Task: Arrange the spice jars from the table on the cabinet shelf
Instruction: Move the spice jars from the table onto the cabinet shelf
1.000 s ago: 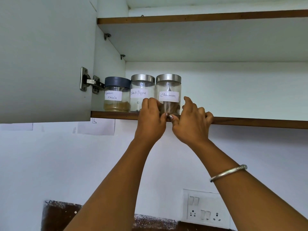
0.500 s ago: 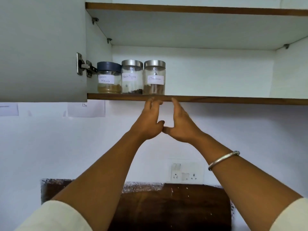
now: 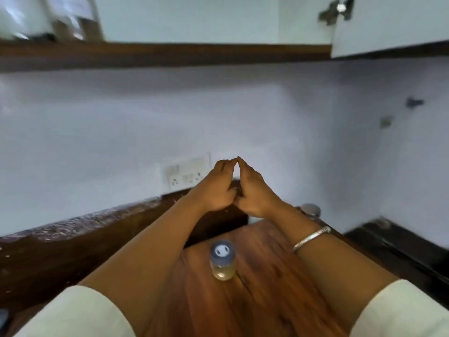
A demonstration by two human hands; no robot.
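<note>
My left hand (image 3: pixel 217 188) and my right hand (image 3: pixel 255 190) hang side by side in mid-air above the wooden table (image 3: pixel 267 276), fingertips touching, nothing in either. A small jar with a blue lid and pale yellow contents (image 3: pixel 222 260) stands upright on the table between my forearms. Another jar with a metal lid (image 3: pixel 310 210) peeks out behind my right wrist at the table's far edge. Jars on the cabinet shelf (image 3: pixel 170 53) show only as a blur at the top left (image 3: pixel 70 23).
A white wall with a switch and socket plate (image 3: pixel 187 175) lies behind my hands. An open cabinet door with a hinge (image 3: pixel 388 25) hangs at the top right. A dark counter edge (image 3: pixel 73 239) runs along the left, and a dark ledge (image 3: pixel 401 246) lies at the right.
Both hands have come down from the shelf edge to just above the table. The view has swung down and right, bringing the table and its jars into sight.
</note>
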